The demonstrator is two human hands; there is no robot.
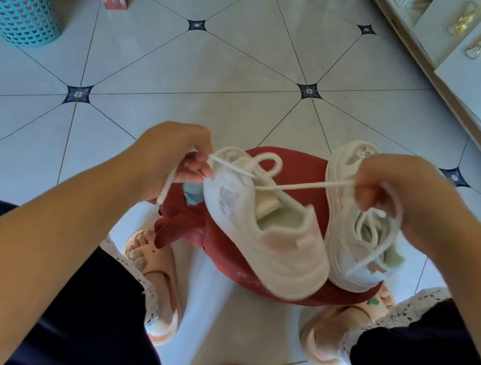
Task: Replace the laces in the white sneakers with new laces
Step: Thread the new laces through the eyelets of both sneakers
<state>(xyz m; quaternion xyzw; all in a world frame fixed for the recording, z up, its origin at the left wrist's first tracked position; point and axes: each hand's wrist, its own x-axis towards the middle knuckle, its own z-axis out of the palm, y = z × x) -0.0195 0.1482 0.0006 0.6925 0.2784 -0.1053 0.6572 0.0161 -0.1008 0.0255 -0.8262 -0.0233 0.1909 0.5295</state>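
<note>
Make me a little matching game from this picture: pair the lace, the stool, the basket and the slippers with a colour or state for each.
Things:
1. lace
2. stool
3. basket
4. slippers

Colours or states:
A. teal
B. pink, being worn
C. white, pulled taut
D. red

Pairs: 1-C, 2-D, 3-A, 4-B

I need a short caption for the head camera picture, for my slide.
Left hand and right hand stretch a white lace over one white sneaker on a red stool.
</note>
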